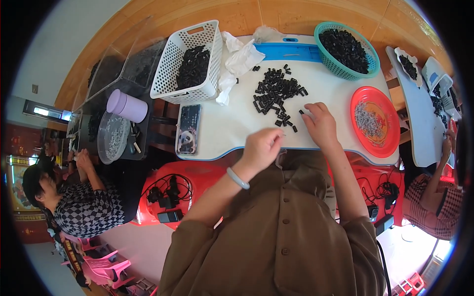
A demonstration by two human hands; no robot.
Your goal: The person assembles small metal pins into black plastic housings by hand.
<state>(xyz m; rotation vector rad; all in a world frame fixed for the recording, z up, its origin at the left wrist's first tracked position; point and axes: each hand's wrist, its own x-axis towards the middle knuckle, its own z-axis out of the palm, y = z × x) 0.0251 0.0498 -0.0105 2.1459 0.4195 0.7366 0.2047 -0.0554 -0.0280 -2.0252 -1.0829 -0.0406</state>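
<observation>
My left hand (261, 150) is closed in a pinch at the table's near edge, a pale bracelet on its wrist. A tiny thin tip shows at its fingers, too small to name. My right hand (321, 126) is bent over the tabletop, its thumb and forefinger at a small black cylinder (301, 112). Just beyond both hands lies a loose pile of short black cylinders (276, 91), a few of them scattered toward me. To the right of my right hand stands a red plate (357, 106) with many small silver metal pieces (368, 121) in it.
At the back left, a white basket (213, 59) holds more black pieces; a green basket (373, 66) at the back right does too. A phone (188, 130) lies at the left edge, near crumpled white tissue (244, 59). A blue tray (281, 51) lies behind the pile. People sit on both sides.
</observation>
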